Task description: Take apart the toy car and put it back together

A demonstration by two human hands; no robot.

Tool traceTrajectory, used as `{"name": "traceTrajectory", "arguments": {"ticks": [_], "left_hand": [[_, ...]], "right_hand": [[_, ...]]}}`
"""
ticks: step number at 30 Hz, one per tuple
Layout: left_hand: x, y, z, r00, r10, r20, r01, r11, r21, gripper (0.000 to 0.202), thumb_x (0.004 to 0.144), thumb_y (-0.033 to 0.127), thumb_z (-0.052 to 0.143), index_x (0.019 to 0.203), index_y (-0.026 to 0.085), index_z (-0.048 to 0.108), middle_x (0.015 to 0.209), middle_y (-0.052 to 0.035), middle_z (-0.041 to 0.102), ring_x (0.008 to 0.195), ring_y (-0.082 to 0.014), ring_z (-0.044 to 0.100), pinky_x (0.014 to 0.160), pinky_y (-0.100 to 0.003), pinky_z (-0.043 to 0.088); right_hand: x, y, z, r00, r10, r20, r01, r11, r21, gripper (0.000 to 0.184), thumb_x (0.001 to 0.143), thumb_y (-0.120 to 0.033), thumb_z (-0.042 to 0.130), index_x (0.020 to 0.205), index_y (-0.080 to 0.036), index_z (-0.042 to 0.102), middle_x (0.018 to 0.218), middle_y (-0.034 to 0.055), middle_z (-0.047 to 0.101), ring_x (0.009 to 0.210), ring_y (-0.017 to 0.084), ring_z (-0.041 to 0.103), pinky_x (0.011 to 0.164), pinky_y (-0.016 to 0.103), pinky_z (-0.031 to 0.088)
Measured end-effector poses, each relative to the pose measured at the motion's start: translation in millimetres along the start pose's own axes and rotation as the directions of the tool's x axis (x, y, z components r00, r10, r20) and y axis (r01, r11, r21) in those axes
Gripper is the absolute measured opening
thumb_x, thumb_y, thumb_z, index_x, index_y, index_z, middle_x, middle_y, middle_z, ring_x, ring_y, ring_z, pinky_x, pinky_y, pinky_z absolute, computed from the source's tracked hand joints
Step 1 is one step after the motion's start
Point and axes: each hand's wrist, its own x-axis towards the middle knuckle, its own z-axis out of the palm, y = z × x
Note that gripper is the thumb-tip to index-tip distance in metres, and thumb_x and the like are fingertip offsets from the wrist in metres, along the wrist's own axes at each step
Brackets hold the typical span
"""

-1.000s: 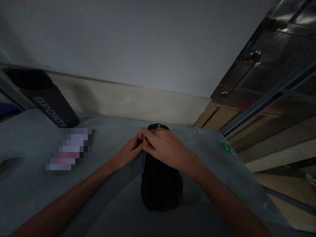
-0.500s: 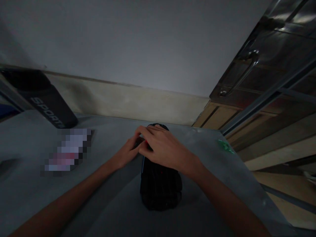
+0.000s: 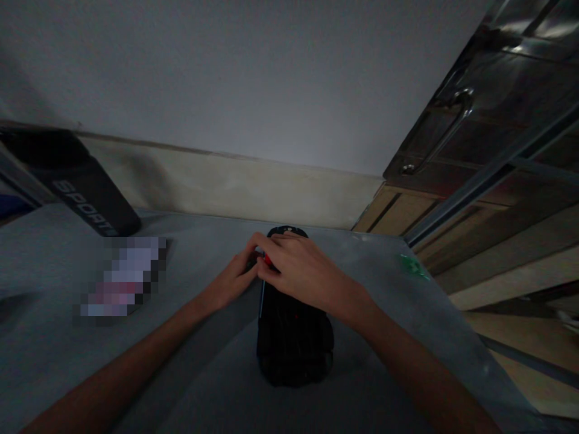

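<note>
Black toy car (image 3: 294, 343) under fingers (image 3: 272, 246); bottle (image 3: 97, 196) capped

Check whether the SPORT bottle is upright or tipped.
Upright: the SPORT bottle has its base on the table, with its black cap uppermost.

Long object (image 3: 295, 343) black, tiny red dot — small piece (image 3: 268, 260) red. Tabletop (image 3: 203, 241) grey; bottle (image 3: 97, 196) black, pale lettering; scrap (image 3: 414, 266) green — lower wall band (image 3: 253, 187) cream.

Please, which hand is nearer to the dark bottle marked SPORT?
Left. The left hand is right of the bottle, beside the black object; the right hand is farther right, over that object.
</note>
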Motion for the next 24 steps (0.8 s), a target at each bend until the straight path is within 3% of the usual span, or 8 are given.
{"name": "traceTrajectory", "arguments": {"ticks": [3,9,12,18,21,24], "left_hand": [[-0.5,-0.1,-0.2,1.0,-0.012,0.022,0.013,0.999,-0.039,0.042,0.109,0.051,0.06,0.138,0.023,0.073,0.114,-0.008,0.091,0.106,-0.0297,0.084,0.099,-0.038,0.067],[1.1,1.4,-0.5,1.0,0.011,-0.02,-0.012,1.0,-0.022,0.039,0.108,0.052,0.061,0.129,0.023,0.075,0.116,-0.0091,0.091,0.111,-0.0316,0.084,0.102,-0.041,0.068],[1.4,2.7,-0.4,1.0,0.004,0.01,-0.003,0.999,-0.047,0.042,0.108,0.053,0.06,0.134,0.024,0.075,0.106,-0.0066,0.089,0.103,-0.0303,0.084,0.096,-0.037,0.067],[1.4,6.0,-0.1,1.0,0.008,-0.017,-0.009,0.999,-0.044,0.047,0.108,0.052,0.06,0.142,0.023,0.075,0.111,-0.0073,0.089,0.108,-0.0308,0.084,0.102,-0.039,0.067],[1.2,10.1,-0.7,1.0,-0.019,-0.007,0.019,0.998,-0.053,0.043,0.107,0.052,0.062,0.135,0.024,0.077,0.109,-0.0081,0.089,0.109,-0.0331,0.085,0.1,-0.04,0.068],[0.9,13.5,-1.5,1.0,-0.011,-0.029,0.01,0.999,-0.033,0.039,0.106,0.055,0.063,0.124,0.024,0.078,0.117,-0.0104,0.091,0.115,-0.0353,0.084,0.103,-0.044,0.069]], "right_hand": [[-0.5,0.0,0.7,0.999,-0.015,-0.029,0.015,1.0,0.007,0.023,0.116,-0.017,0.071,0.138,-0.022,0.076,0.119,0.0096,0.089,0.112,0.028,0.082,0.105,0.042,0.059],[-1.3,0.2,-1.3,1.0,0.014,0.006,-0.014,1.0,-0.017,0.021,0.122,-0.019,0.065,0.139,-0.022,0.076,0.111,0.0092,0.089,0.1,0.027,0.082,0.097,0.041,0.059],[-1.7,0.8,-2.2,1.0,-0.017,-0.013,0.017,1.0,-0.005,0.021,0.119,-0.018,0.07,0.139,-0.022,0.075,0.117,0.0097,0.089,0.11,0.028,0.082,0.105,0.042,0.059],[-1.6,1.9,-0.3,1.0,-0.021,-0.011,0.021,1.0,0.011,0.021,0.121,-0.016,0.066,0.14,-0.021,0.075,0.113,0.0098,0.089,0.102,0.027,0.082,0.102,0.043,0.06],[-1.4,2.6,-0.1,0.999,-0.039,-0.035,0.04,0.999,0.023,0.023,0.118,-0.017,0.072,0.14,-0.022,0.074,0.115,0.0089,0.089,0.108,0.027,0.082,0.107,0.043,0.059],[-0.9,4.2,0.1,1.0,-0.008,-0.027,0.008,1.0,-0.007,0.014,0.122,-0.021,0.069,0.134,-0.023,0.076,0.107,0.0074,0.088,0.1,0.026,0.081,0.099,0.041,0.059]]}}
